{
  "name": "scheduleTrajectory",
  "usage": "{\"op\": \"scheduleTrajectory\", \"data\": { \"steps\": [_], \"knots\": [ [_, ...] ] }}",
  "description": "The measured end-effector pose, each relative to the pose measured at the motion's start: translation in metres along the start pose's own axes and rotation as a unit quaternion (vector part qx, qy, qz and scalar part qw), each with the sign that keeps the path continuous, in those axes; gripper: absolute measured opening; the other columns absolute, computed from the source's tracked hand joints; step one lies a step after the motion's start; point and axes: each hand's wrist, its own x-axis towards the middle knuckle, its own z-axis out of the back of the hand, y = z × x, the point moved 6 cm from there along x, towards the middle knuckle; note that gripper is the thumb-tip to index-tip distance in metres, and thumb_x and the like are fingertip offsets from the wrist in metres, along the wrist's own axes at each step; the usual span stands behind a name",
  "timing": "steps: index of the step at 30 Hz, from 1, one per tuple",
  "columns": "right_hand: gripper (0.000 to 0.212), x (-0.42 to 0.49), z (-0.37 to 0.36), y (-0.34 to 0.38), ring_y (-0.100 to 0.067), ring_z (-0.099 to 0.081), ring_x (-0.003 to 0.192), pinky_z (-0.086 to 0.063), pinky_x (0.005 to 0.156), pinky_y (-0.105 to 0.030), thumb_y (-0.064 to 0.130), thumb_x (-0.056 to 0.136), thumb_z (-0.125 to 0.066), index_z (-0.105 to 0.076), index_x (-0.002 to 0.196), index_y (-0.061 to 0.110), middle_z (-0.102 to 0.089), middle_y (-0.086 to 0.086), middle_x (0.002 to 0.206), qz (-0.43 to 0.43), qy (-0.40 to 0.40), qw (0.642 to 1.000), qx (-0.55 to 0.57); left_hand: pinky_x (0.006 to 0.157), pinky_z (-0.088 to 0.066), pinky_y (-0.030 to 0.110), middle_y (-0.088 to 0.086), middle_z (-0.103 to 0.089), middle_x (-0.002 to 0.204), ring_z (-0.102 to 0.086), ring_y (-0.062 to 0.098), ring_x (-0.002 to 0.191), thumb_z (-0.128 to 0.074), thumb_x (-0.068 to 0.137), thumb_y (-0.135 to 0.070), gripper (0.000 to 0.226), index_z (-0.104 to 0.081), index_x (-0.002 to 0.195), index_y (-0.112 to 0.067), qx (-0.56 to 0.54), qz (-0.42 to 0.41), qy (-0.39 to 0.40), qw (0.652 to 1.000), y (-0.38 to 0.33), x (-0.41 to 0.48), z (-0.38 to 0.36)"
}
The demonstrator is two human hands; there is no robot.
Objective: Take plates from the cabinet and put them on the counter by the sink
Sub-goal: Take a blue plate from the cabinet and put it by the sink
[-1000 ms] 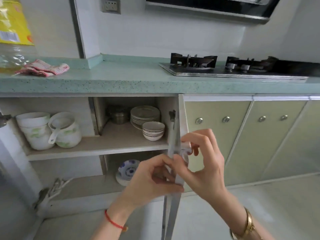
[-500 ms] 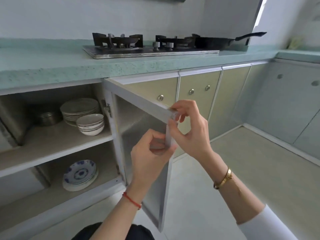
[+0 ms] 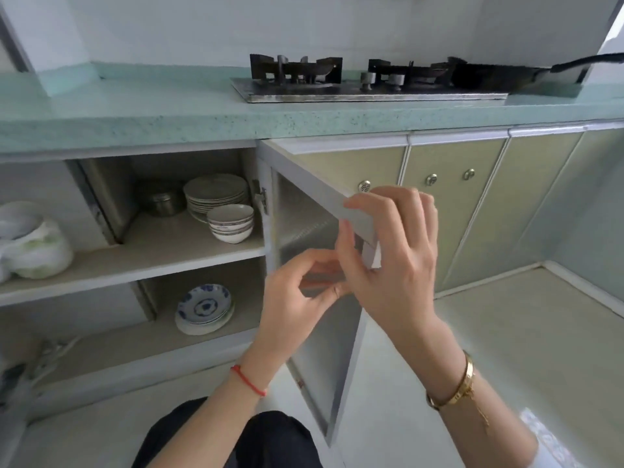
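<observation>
Hands grip the cabinet door (image 3: 322, 349): the right hand (image 3: 388, 258) curls over its top corner and the left hand (image 3: 297, 298) pinches the free edge just below, a hold that looks meant to swing the door clear of the shelves. The stack of plates (image 3: 216, 192) sits untouched on the upper shelf (image 3: 152, 251) behind nested bowls (image 3: 230, 222). Patterned plates (image 3: 204, 307) lie on the lower shelf (image 3: 118, 346), and none is on the bench (image 3: 169, 119). Against a second ago, the door stands wider, both grips unchanged.
</observation>
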Motion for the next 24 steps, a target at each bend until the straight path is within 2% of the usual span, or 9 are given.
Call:
{"op": "scheduleTrajectory", "data": {
  "steps": [2, 4, 7, 9, 11, 16, 18, 22, 24],
  "knots": [
    [0.015, 0.001, -0.017, 0.025, -0.03, -0.057, 0.081, -0.045, 0.072, -0.04, 0.008, 0.091, -0.058, -0.07, 0.096, 0.001, -0.065, -0.011, 0.092, 0.045, 0.043, 0.997, 0.051, 0.072, -0.051, 0.008, -0.027, -0.071, 0.087, -0.07, -0.004, 0.082, -0.075, 0.081, -0.029, 0.023, -0.065, 0.1, -0.036, 0.022, 0.016, -0.037, 0.999, 0.003, 0.001, 0.029],
    [0.017, -0.004, -0.04, 0.043, -0.027, -0.057, 0.085, -0.047, 0.074, -0.038, 0.007, 0.091, -0.058, -0.067, 0.104, 0.003, -0.064, -0.009, 0.097, 0.042, 0.104, 0.988, 0.11, 0.075, -0.053, 0.01, -0.023, -0.072, 0.094, -0.07, 0.0, 0.091, -0.07, 0.084, -0.028, 0.023, -0.066, 0.106, -0.034, 0.05, 0.053, -0.074, 0.995, 0.014, 0.0, 0.063],
    [0.021, -0.021, -0.089, 0.053, -0.012, -0.056, 0.095, -0.049, 0.078, -0.022, 0.016, 0.093, -0.058, -0.061, 0.113, 0.015, -0.061, 0.003, 0.105, -0.073, 0.217, 0.95, 0.212, 0.084, -0.051, 0.01, -0.013, -0.072, 0.107, -0.068, 0.001, 0.1, -0.07, 0.089, -0.029, 0.026, -0.068, 0.114, -0.022, 0.14, 0.103, -0.101, 0.98, 0.037, -0.004, 0.125],
    [0.019, -0.042, -0.124, 0.045, -0.002, -0.055, 0.093, -0.046, 0.073, -0.011, 0.022, 0.094, -0.056, -0.058, 0.113, 0.024, -0.06, 0.01, 0.104, -0.182, 0.276, 0.908, 0.259, 0.085, -0.05, 0.008, -0.015, -0.072, 0.109, -0.067, -0.005, 0.1, -0.071, 0.089, -0.03, 0.025, -0.069, 0.114, -0.024, 0.147, 0.162, -0.117, 0.969, 0.055, -0.01, 0.156],
    [0.016, -0.071, -0.164, 0.039, -0.001, -0.056, 0.087, -0.043, 0.069, -0.009, 0.023, 0.095, -0.055, -0.058, 0.11, 0.026, -0.06, 0.012, 0.1, -0.279, 0.315, 0.859, 0.291, 0.089, -0.051, 0.013, -0.012, -0.073, 0.109, -0.067, -0.004, 0.1, -0.071, 0.089, -0.027, 0.024, -0.07, 0.113, -0.022, 0.146, 0.22, -0.149, 0.953, 0.076, -0.024, 0.188],
    [0.011, -0.15, -0.248, 0.033, -0.013, -0.06, 0.084, -0.041, 0.068, -0.016, 0.016, 0.093, -0.058, -0.065, 0.101, 0.013, -0.066, 0.0, 0.093, -0.375, 0.352, 0.82, 0.249, 0.095, -0.051, 0.025, -0.005, -0.074, 0.108, -0.067, 0.006, 0.102, -0.072, 0.088, -0.021, 0.022, -0.073, 0.11, -0.02, 0.169, 0.317, -0.193, 0.913, 0.136, -0.064, 0.24],
    [0.012, -0.185, -0.279, 0.03, -0.016, -0.062, 0.086, -0.038, 0.063, -0.012, 0.017, 0.094, -0.057, -0.065, 0.101, 0.011, -0.068, -0.004, 0.098, -0.411, 0.383, 0.798, 0.22, 0.092, -0.051, 0.025, -0.008, -0.073, 0.104, -0.067, 0.006, 0.1, -0.072, 0.088, -0.023, 0.017, -0.073, 0.104, -0.027, 0.169, 0.357, -0.205, 0.895, 0.167, -0.078, 0.252],
    [0.015, -0.242, -0.334, 0.021, -0.009, -0.053, 0.079, -0.034, 0.048, -0.005, 0.018, 0.094, -0.056, -0.066, 0.103, 0.011, -0.069, -0.005, 0.104, -0.464, 0.421, 0.762, 0.164, 0.086, -0.053, 0.025, -0.014, -0.071, 0.089, -0.068, 0.008, 0.089, -0.075, 0.084, -0.024, 0.014, -0.069, 0.091, -0.035, 0.185, 0.42, -0.212, 0.863, 0.238, -0.105, 0.265],
    [0.018, -0.268, -0.36, 0.014, -0.01, -0.053, 0.081, -0.031, 0.053, -0.007, 0.019, 0.094, -0.056, -0.068, 0.105, 0.011, -0.07, -0.004, 0.105, -0.477, 0.441, 0.747, 0.14, 0.09, -0.054, 0.031, -0.01, -0.072, 0.09, -0.069, 0.012, 0.088, -0.075, 0.084, -0.025, 0.013, -0.071, 0.094, -0.031, 0.191, 0.452, -0.199, 0.849, 0.277, -0.119, 0.27]
  ]
}}
